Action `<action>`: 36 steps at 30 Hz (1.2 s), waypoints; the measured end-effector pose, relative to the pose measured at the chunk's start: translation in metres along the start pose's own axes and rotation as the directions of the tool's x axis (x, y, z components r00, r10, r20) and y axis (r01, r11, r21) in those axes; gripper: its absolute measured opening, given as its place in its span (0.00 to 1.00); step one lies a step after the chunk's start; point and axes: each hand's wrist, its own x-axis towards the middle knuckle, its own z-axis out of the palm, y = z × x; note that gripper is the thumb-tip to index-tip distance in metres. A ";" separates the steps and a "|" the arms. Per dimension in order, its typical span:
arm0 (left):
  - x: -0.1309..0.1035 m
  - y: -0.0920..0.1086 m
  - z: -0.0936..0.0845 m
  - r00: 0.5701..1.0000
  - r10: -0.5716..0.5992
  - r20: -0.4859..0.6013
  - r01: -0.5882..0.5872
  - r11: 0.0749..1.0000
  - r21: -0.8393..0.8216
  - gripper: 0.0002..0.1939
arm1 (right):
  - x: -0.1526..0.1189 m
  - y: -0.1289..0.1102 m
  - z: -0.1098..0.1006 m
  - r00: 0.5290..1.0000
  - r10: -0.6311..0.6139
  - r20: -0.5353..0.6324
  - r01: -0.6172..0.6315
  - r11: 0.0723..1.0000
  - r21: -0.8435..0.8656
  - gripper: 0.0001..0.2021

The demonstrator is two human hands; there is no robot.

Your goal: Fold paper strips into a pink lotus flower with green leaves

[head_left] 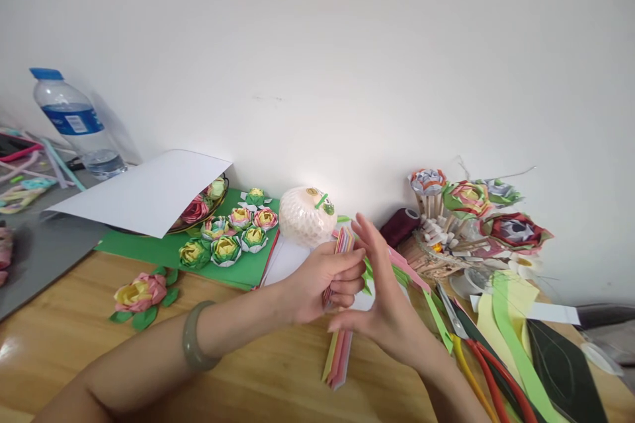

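Note:
In the head view, my left hand point(322, 281) is wrapped round a bundle of folded paper strips point(338, 358) in pink, yellow and pale purple. The bundle stands nearly upright, its ends showing above and below the fist. Just to the right, my right hand point(380, 284) has its thumb and fingers spread in a wide curve near the bundle, with nothing seen in it. Behind my hands sits a round fruit in white foam netting point(307, 217). Green and pink paper strips point(404, 266) lie beyond the right hand.
Folded paper flowers point(227, 250) rest on green paper point(149, 260), left of centre. A pink paper flower point(141, 292) lies nearer. A water bottle point(79, 122) leans at far left. On the right are scissors point(451, 314), red-handled pliers point(496, 370), a thread spool point(399, 228) and more flowers point(516, 231).

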 end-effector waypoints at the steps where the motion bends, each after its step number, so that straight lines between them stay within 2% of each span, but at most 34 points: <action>1: 0.000 0.000 -0.001 1.000 0.014 0.005 -0.014 1.000 0.007 0.09 | 0.001 0.001 -0.004 0.998 0.024 -0.058 -0.024 1.000 0.006 0.44; 4: 0.001 0.003 -0.004 0.999 0.042 -0.005 -0.042 0.999 0.030 0.11 | -0.004 0.006 -0.012 0.954 0.182 -0.239 -0.209 0.974 -0.090 0.14; 5: 0.001 0.004 -0.005 0.999 0.046 -0.011 -0.046 0.998 0.036 0.13 | -0.009 0.008 -0.012 0.945 0.240 -0.221 -0.287 0.935 -0.211 0.11; 6: 0.001 0.005 -0.005 0.998 0.052 -0.018 -0.052 0.998 0.043 0.15 | -0.017 0.010 -0.009 0.937 0.294 -0.188 -0.344 0.865 -0.365 0.15; 8: 0.001 0.006 -0.005 0.996 0.081 -0.037 -0.079 0.995 0.057 0.17 | -0.036 0.014 0.004 0.911 0.394 -0.120 -0.370 0.655 -0.659 0.22; 10: 0.001 0.007 -0.004 0.993 0.106 -0.054 -0.102 0.992 0.081 0.18 | -0.058 0.016 0.023 0.874 0.484 -0.044 -0.328 0.522 -0.787 0.22; 12: 0.000 0.006 -0.004 0.992 0.114 -0.059 -0.106 0.988 0.113 0.19 | -0.075 0.017 0.042 0.829 0.559 -0.014 -0.336 0.478 -0.812 0.17; 14: 0.000 0.003 -0.004 0.993 0.101 -0.057 -0.092 0.986 0.143 0.17 | -0.084 0.016 0.055 0.822 0.569 -0.043 -0.371 0.477 -0.797 0.14; 17: -0.001 0.000 -0.005 0.993 0.082 -0.079 -0.067 0.981 0.181 0.13 | -0.086 0.013 0.065 0.812 0.578 -0.081 -0.435 0.507 -0.744 0.08; 21: -0.003 -0.001 -0.008 0.986 0.077 -0.146 -0.039 0.969 0.245 0.11 | -0.083 0.012 0.066 0.803 0.595 -0.025 -0.483 0.626 -0.612 0.07; 25: -0.009 -0.003 -0.016 0.968 0.078 -0.239 -0.002 0.953 0.302 0.13 | -0.079 0.014 0.058 0.822 0.566 -0.058 -0.538 0.739 -0.406 0.09; 27: -0.013 -0.007 -0.022 0.944 0.117 -0.309 -0.003 0.939 0.345 0.14 | -0.073 0.012 0.049 0.851 0.518 -0.085 -0.521 0.812 -0.264 0.10; 29: -0.016 -0.012 -0.026 0.917 0.184 -0.354 -0.022 0.909 0.416 0.14 | -0.062 0.008 0.038 0.865 0.476 -0.157 -0.500 0.844 -0.192 0.11; 32: -0.018 -0.017 -0.025 0.927 0.222 -0.303 -0.045 0.866 0.498 0.18 | -0.042 -0.003 0.025 0.883 0.411 -0.226 -0.448 0.882 -0.145 0.10; 36: -0.016 -0.013 -0.012 0.931 0.290 -0.222 -0.132 0.834 0.535 0.16 | -0.018 -0.014 0.018 0.925 0.270 -0.268 -0.316 0.937 -0.147 0.10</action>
